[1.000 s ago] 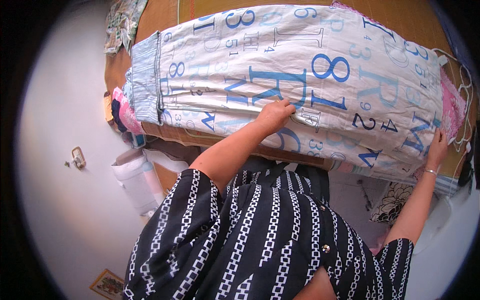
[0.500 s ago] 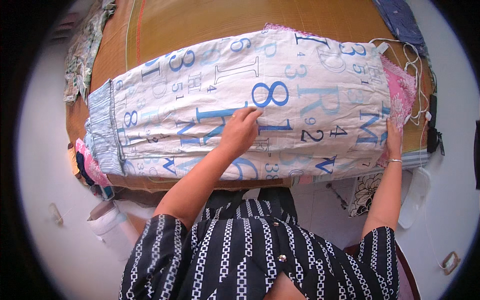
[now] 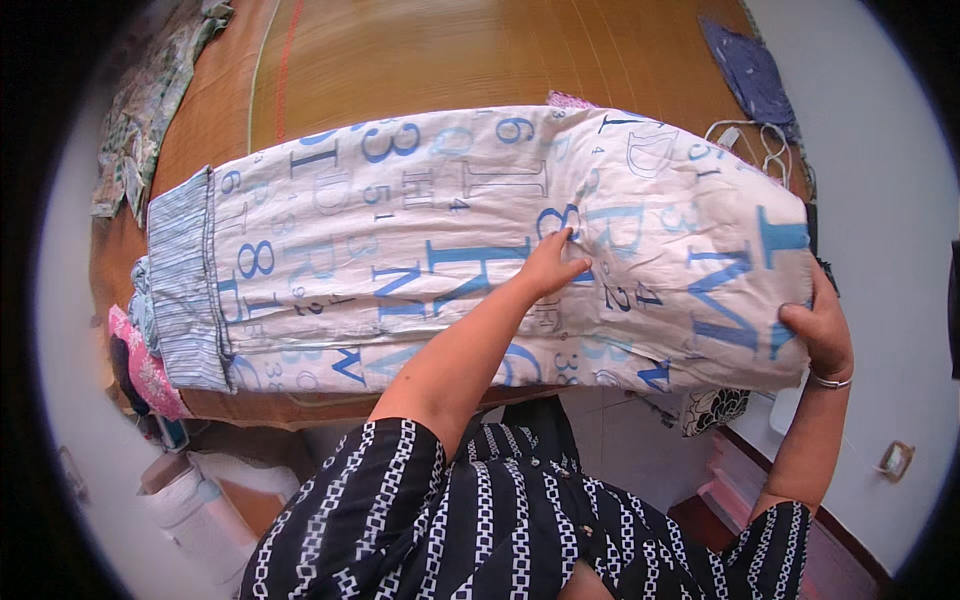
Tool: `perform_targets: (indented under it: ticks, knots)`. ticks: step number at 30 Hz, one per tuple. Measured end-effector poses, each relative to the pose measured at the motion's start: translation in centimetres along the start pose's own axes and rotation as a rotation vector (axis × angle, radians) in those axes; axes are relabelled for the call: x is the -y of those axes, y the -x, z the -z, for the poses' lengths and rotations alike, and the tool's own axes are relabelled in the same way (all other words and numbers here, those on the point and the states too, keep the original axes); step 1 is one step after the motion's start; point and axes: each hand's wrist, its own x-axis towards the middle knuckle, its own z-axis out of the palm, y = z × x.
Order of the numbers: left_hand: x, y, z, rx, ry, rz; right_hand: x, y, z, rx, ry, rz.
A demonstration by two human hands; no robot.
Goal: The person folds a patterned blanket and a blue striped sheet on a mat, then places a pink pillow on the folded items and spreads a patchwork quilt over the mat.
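A long folded bed sheet (image 3: 400, 215), white with blue and grey printed characters, lies across the bed in front of me. Its left end shows a blue-striped band (image 3: 185, 285). At the middle, my left hand (image 3: 552, 268) rests on the cloth with thumb and fingers apart, beside a fold line that runs up the sheet. My right hand (image 3: 825, 322) grips the right end, thumb on top and fingers behind, and holds that end raised and curved. What lies under the raised end is mostly hidden.
The bed is covered by a brown woven mat (image 3: 420, 60). Dark blue cloth (image 3: 745, 70) and a white cord (image 3: 775, 150) lie at the far right, patterned clothing (image 3: 150, 110) at the left. Pink cloth (image 3: 150, 375) sits by the striped end. A white roll (image 3: 195, 505) stands below left.
My right hand has taken hold of the sheet's right end and lifted it, covering the pink cloth there. My left hand has shifted right, its fingers now apart, and a crease has formed beside it.
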Motion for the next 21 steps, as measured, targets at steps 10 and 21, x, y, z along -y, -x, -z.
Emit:
perform_targets:
  ticks: [10, 21]
  knots:
    - [17.6, 12.5, 23.1, -0.074, 1.331, 0.185, 3.7, -11.0, -45.4, 0.297, 0.269, 0.126]
    - [17.6, 18.6, 26.0, -0.222, 0.134, 0.282, -8.6, -2.1, -50.6, 0.089, 0.55, 0.293]
